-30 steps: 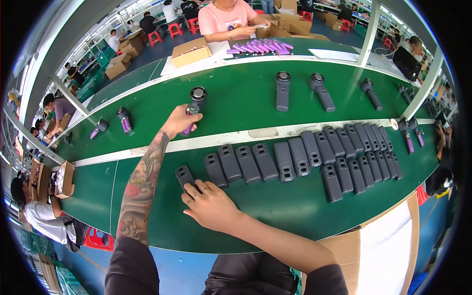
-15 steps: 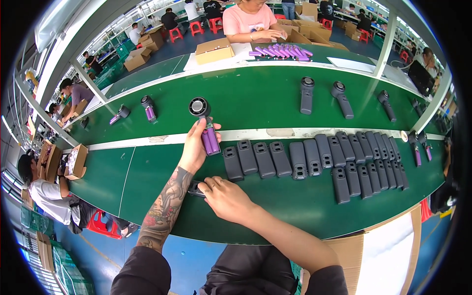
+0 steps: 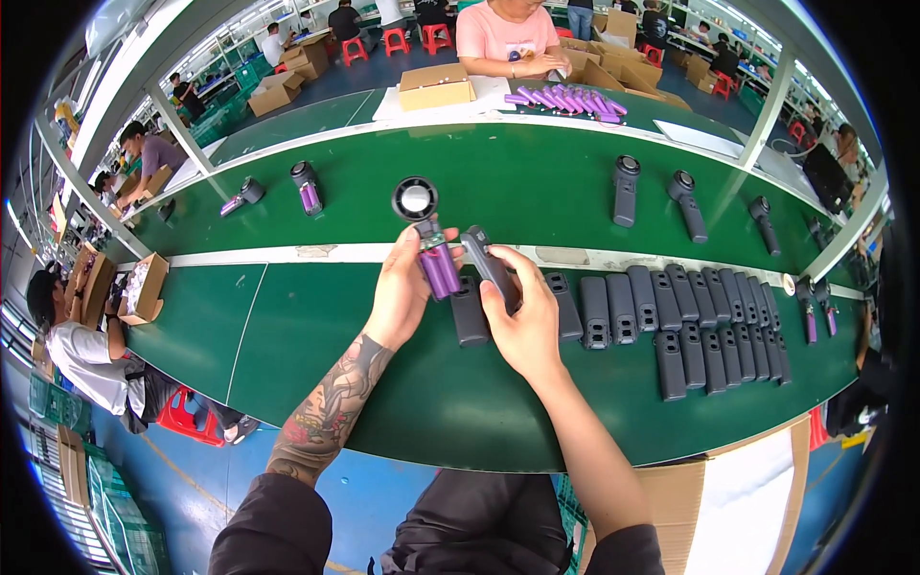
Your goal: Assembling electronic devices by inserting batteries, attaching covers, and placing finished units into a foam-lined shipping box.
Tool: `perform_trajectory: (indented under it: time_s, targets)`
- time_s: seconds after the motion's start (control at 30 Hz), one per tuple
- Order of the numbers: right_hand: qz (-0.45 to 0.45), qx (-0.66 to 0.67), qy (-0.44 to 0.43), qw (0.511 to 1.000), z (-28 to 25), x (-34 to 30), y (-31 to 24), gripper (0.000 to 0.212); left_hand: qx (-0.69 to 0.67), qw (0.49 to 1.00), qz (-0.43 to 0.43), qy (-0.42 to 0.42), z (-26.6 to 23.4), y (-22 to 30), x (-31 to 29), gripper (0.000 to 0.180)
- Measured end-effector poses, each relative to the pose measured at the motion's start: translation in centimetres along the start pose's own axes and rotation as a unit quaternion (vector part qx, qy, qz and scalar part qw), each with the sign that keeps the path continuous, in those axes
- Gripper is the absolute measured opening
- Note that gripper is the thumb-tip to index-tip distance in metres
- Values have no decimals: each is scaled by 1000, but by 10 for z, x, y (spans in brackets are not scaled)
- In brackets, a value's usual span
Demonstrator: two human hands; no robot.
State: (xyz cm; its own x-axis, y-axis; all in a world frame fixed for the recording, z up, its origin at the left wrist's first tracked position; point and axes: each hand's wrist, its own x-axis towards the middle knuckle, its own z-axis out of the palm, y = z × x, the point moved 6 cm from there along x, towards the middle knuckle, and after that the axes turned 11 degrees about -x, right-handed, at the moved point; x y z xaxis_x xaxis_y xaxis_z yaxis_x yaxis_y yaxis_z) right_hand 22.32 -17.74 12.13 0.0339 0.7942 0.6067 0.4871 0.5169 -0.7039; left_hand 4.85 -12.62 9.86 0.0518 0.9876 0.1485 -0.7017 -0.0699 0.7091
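My left hand [image 3: 396, 299] grips a handheld fan [image 3: 437, 259] with a round head and dark grey body. Its handle lacks a cover on the side facing me, so two purple battery cells and a bit of green circuit board show. Just to its right, my right hand [image 3: 527, 321] holds a dark grey handle cover [image 3: 487, 261] tilted, its upper end close to the fan. Thumb and fingers clasp the cover's sides. Under and beyond that hand lie several more dark grey handle covers [image 3: 673, 369] in rows on the green bench [image 3: 316, 316].
Along the green belt [image 3: 517, 182] lie closed fans [image 3: 625, 192] on the right and fans with bare cells [image 3: 308, 188] on the left. A white rail [image 3: 335, 254] divides bench and belt. Opposite, a person in pink sits by purple battery cells [image 3: 565, 101]. An open carton [image 3: 752, 498] stands lower right.
My right hand has risen from the bench beside my left forearm, bringing a handle cover up next to the fan. The fan has shifted slightly right in my left hand.
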Motion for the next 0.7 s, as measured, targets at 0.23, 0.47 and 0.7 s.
perform_trajectory:
  time_s: [0.23,0.47,0.7]
  targets:
    - [-31,-53,-7,998,4,-3,-12,47,-19,998,-56,-31,30,-17,-20,44]
    - [-25,-141,-44,989,15,-11,-6,53,10,998,-47,-51,35,-20,-21,41]
    - [-39,-34,11,999,7,-4,-16,60,132,984,-21,-121,41,-8,-24,43]
